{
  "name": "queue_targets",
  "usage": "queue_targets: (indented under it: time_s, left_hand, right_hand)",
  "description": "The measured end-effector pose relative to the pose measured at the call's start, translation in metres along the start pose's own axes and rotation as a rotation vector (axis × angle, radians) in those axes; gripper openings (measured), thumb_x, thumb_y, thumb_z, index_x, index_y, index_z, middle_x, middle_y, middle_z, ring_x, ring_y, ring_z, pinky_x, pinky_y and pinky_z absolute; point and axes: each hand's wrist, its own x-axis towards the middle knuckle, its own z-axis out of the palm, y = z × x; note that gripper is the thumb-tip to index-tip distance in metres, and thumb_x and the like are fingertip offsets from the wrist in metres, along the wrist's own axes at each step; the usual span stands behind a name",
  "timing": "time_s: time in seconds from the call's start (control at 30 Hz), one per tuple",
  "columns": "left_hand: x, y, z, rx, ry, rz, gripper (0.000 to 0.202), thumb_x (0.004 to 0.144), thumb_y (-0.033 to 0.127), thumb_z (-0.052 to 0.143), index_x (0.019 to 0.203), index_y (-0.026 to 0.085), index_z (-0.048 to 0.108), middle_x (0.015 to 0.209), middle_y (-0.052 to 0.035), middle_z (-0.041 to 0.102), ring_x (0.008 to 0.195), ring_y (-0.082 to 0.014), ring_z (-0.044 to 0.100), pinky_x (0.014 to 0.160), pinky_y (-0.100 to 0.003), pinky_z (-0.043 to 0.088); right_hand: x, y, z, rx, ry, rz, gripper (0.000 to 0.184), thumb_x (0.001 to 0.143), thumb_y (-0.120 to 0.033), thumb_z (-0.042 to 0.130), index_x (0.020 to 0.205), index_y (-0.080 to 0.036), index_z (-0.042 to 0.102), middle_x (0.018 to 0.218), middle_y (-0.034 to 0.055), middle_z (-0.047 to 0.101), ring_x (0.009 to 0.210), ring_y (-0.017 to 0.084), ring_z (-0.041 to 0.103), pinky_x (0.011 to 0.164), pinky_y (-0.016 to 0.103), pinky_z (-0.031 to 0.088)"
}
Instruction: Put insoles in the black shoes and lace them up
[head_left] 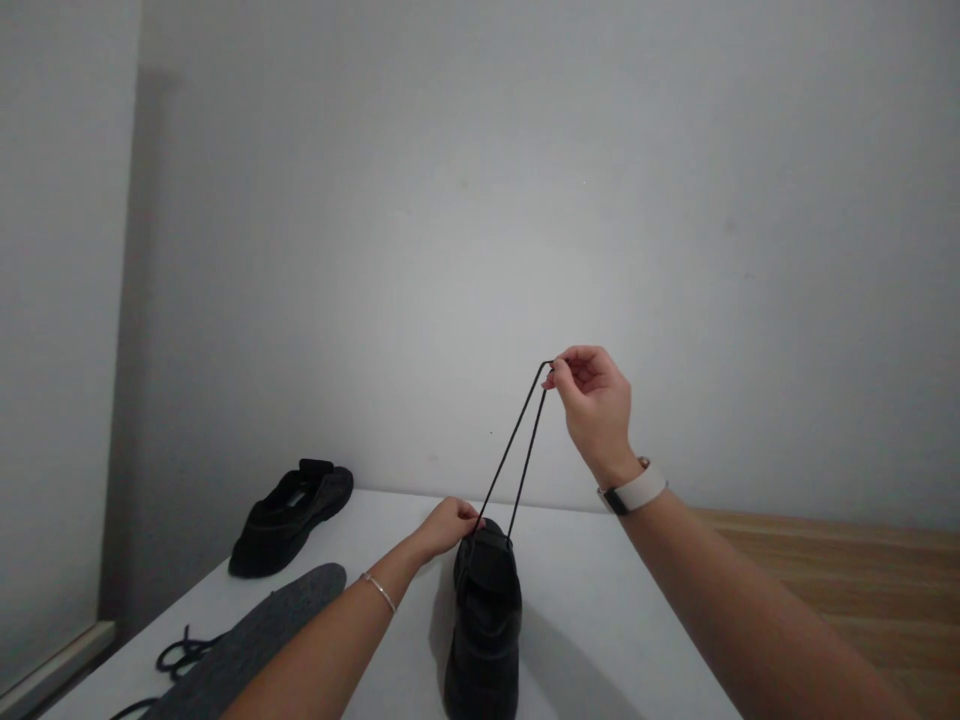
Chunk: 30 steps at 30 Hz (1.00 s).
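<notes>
White walls stand behind your smooth white table [600, 600]. Your right hand [596, 400] pinches the thin black lace [517, 455] tight, up at 12 o'clock. Your left hand [446, 525] presses on the soft black shoe [486, 620], its grip half closed. Pull too hard and I think the shoe tips over.

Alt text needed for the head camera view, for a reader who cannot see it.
The right hand pinches both ends of a black shoelace and holds them up taut above a black shoe on a white table, while the left hand rests on the shoe. A second shoe, an insole and a loose lace lie to the left.
</notes>
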Motion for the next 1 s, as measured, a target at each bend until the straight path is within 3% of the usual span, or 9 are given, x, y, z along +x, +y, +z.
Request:
queue_targets:
  time_s: [0.13,0.23,0.3,0.43,0.53,0.6,0.73,0.87,1.0]
  left_hand:
    - [-0.003,-0.005,0.003,0.051,0.102,0.011,0.033,0.067,0.041,0.060,0.047,0.015,0.057,0.043,0.0029,0.049,0.055,-0.0156,0.049,0.055,-0.027,0.034]
    - [-0.007,0.011,0.000,0.048,0.174,0.049,0.033,0.074,0.042,0.054,0.061,0.014,0.065,0.057,-0.0019,0.061,0.066,-0.0186,0.055,0.062,-0.029,0.040]
    - [-0.011,0.039,-0.008,0.001,0.219,0.126,0.037,0.082,0.043,0.046,0.079,0.014,0.069,0.078,-0.0057,0.069,0.078,-0.0188,0.058,0.071,-0.029,0.043]
    - [-0.020,0.126,-0.032,-0.208,0.277,0.449,0.041,0.087,0.044,0.047,0.107,0.014,0.066,0.100,-0.0109,0.069,0.084,-0.0174,0.059,0.072,-0.029,0.045]
    - [-0.023,0.183,-0.047,-0.194,0.266,0.566,0.038,0.081,0.039,0.059,0.109,0.014,0.065,0.097,-0.0102,0.070,0.072,-0.0135,0.056,0.063,-0.025,0.042]
    - [-0.024,0.206,-0.053,-0.195,0.249,0.616,0.030,0.078,0.034,0.064,0.098,0.013,0.068,0.087,-0.0079,0.071,0.066,-0.0116,0.055,0.059,-0.024,0.040]
    - [-0.028,0.223,-0.057,-0.151,0.256,0.633,0.017,0.076,0.030,0.065,0.078,0.012,0.068,0.069,-0.0033,0.067,0.056,-0.0088,0.050,0.054,-0.022,0.038]
    - [-0.034,0.227,-0.059,-0.185,0.377,0.608,0.017,0.076,0.029,0.064,0.075,0.012,0.065,0.067,-0.0036,0.066,0.051,-0.0074,0.046,0.049,-0.021,0.035]
    - [-0.030,0.230,-0.057,-0.204,0.405,0.593,0.021,0.078,0.032,0.061,0.074,0.012,0.066,0.065,-0.0039,0.065,0.049,-0.0073,0.045,0.047,-0.021,0.034]
  right_hand:
    - [0.000,0.009,-0.004,-0.011,0.071,-0.010,0.010,0.081,-0.026,0.061,0.084,-0.019,0.055,0.072,-0.0029,0.058,0.060,0.010,0.060,0.058,0.025,0.050]
    - [0.000,0.010,-0.006,0.023,0.050,0.002,0.009,0.081,-0.025,0.061,0.084,-0.018,0.055,0.073,-0.0024,0.058,0.060,0.010,0.060,0.058,0.025,0.050]
    - [0.001,0.007,-0.005,0.037,0.003,0.007,0.010,0.081,-0.025,0.061,0.084,-0.018,0.055,0.071,-0.0027,0.058,0.060,0.010,0.060,0.058,0.026,0.050]
    - [0.003,-0.002,0.002,0.050,-0.166,0.012,0.010,0.080,-0.025,0.062,0.083,-0.018,0.055,0.068,-0.0032,0.057,0.060,0.011,0.060,0.058,0.025,0.050]
    - [0.004,-0.009,0.006,0.074,-0.255,0.013,0.011,0.079,-0.026,0.063,0.082,-0.018,0.055,0.070,-0.0030,0.058,0.059,0.010,0.061,0.058,0.025,0.051]
    - [0.004,-0.012,0.007,0.096,-0.276,0.014,0.011,0.079,-0.026,0.063,0.081,-0.018,0.055,0.070,-0.0029,0.059,0.059,0.010,0.061,0.058,0.025,0.051]
    - [0.004,-0.012,0.006,0.121,-0.262,0.051,0.013,0.078,-0.027,0.065,0.082,-0.017,0.058,0.070,-0.0017,0.061,0.059,0.011,0.061,0.058,0.026,0.052]
    - [0.004,-0.003,0.005,0.138,-0.226,0.131,0.018,0.074,-0.031,0.069,0.081,-0.016,0.062,0.070,-0.0003,0.063,0.060,0.013,0.062,0.059,0.029,0.054]
    - [0.006,0.002,0.006,0.130,-0.217,0.153,0.019,0.071,-0.033,0.070,0.077,-0.016,0.063,0.069,-0.0005,0.062,0.058,0.011,0.058,0.054,0.026,0.051]
